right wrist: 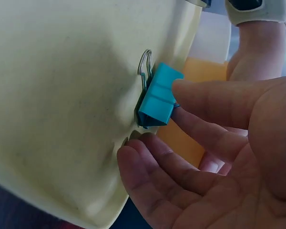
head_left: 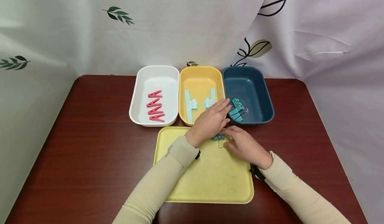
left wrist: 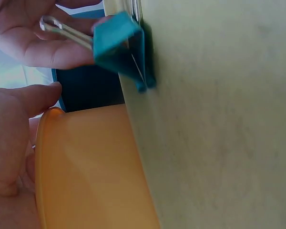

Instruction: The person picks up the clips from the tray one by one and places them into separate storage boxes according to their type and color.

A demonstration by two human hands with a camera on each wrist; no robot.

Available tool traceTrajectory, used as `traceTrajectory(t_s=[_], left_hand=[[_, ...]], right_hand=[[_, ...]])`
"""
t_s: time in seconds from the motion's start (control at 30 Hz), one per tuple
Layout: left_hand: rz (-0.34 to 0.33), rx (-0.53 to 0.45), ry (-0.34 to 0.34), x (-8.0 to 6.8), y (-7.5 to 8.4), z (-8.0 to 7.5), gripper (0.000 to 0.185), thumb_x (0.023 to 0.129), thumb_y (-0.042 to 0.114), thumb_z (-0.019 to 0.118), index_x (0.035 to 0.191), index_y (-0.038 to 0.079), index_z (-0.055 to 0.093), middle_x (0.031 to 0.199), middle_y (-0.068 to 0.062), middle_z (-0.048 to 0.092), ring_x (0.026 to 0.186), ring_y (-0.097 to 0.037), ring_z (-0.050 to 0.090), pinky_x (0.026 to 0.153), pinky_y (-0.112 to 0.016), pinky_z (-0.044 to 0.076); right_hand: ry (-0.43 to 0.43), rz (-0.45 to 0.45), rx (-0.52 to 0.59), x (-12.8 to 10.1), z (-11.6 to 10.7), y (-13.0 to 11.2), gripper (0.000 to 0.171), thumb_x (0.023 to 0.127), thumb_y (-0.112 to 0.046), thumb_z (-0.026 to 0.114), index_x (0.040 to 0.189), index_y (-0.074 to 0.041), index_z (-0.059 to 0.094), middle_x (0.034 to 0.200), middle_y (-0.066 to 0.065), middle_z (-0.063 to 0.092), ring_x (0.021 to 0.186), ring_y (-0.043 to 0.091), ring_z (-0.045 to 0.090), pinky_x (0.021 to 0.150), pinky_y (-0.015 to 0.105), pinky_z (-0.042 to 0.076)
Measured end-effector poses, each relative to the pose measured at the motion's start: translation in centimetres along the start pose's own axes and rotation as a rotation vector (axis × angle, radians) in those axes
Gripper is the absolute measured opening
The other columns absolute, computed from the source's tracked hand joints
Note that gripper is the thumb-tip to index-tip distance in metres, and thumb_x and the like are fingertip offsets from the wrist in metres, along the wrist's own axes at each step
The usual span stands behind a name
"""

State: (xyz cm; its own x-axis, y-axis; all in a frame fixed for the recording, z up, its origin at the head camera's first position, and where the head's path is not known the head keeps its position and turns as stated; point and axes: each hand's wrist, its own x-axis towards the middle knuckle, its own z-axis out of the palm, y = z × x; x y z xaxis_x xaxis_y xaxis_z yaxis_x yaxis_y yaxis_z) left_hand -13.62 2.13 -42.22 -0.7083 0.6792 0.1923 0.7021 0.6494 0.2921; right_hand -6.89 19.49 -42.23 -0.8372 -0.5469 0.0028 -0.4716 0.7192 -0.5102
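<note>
In the head view my right hand (head_left: 247,147) is at the far edge of the yellow tray (head_left: 210,184). Its thumb and index finger pinch a teal binder clip (right wrist: 159,98), whose wire handles show in both wrist views. The clip is close against the tray surface. My left hand (head_left: 210,120) reaches across the near right corner of the yellow bin (head_left: 201,71), fingers extended toward the dark blue bin (head_left: 258,84), holding nothing visible. Inside the blue bin, teal binder clips (head_left: 236,114) lie by its left wall, next to the left fingertips.
A white bin (head_left: 141,80) on the left holds several red clothespin-like clips (head_left: 155,103). Two pale aqua ruler-shaped clips (head_left: 189,105) lie in the yellow bin. The three bins stand in a row behind the tray on a dark reddish-brown table (head_left: 90,144), with a patterned curtain (head_left: 186,24) behind.
</note>
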Motion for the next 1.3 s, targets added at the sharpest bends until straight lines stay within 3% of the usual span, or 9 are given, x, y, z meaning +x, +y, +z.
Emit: traceTrajectory(t_s=[0.3,0.73,1.07,1.3], left_hand=[[-0.005,-0.011,-0.009,0.11,0.0,0.02,0.05,0.105,0.027,0.055,0.146,-0.001,0.049,0.159,-0.017,0.034,0.15,-0.027,0.025,0.12,-0.033,0.02],[-0.023,-0.043,-0.019,0.07,-0.08,0.05,0.052,0.105,0.028,0.054,0.148,0.0,0.047,0.161,-0.015,0.031,0.151,-0.025,0.022,0.121,-0.03,0.015],[-0.028,-0.036,-0.024,0.08,-0.08,0.0,0.052,0.105,0.029,0.055,0.148,0.001,0.048,0.161,-0.014,0.031,0.151,-0.024,0.022,0.121,-0.029,0.015],[-0.027,-0.032,-0.031,0.08,-0.03,-0.05,0.052,0.105,0.028,0.055,0.148,0.0,0.048,0.161,-0.014,0.032,0.151,-0.024,0.023,0.121,-0.03,0.016]], right_hand=[[0.043,-0.008,-0.037,0.1,0.54,0.1,0.025,0.081,-0.001,0.081,0.103,-0.002,0.069,0.106,0.01,0.066,0.104,0.028,0.062,0.092,0.045,0.051],[0.063,0.0,-0.028,0.78,0.96,-0.2,0.024,0.076,0.006,0.08,0.096,-0.002,0.069,0.097,0.01,0.069,0.095,0.026,0.065,0.086,0.044,0.053],[0.043,0.029,-0.03,0.61,0.93,-0.25,0.026,0.077,0.003,0.08,0.101,0.0,0.068,0.098,0.01,0.068,0.092,0.025,0.064,0.084,0.044,0.054],[-0.003,0.101,-0.008,0.25,0.58,-0.13,0.033,0.079,-0.003,0.077,0.111,0.001,0.068,0.093,0.005,0.063,0.082,0.018,0.057,0.074,0.039,0.05]])
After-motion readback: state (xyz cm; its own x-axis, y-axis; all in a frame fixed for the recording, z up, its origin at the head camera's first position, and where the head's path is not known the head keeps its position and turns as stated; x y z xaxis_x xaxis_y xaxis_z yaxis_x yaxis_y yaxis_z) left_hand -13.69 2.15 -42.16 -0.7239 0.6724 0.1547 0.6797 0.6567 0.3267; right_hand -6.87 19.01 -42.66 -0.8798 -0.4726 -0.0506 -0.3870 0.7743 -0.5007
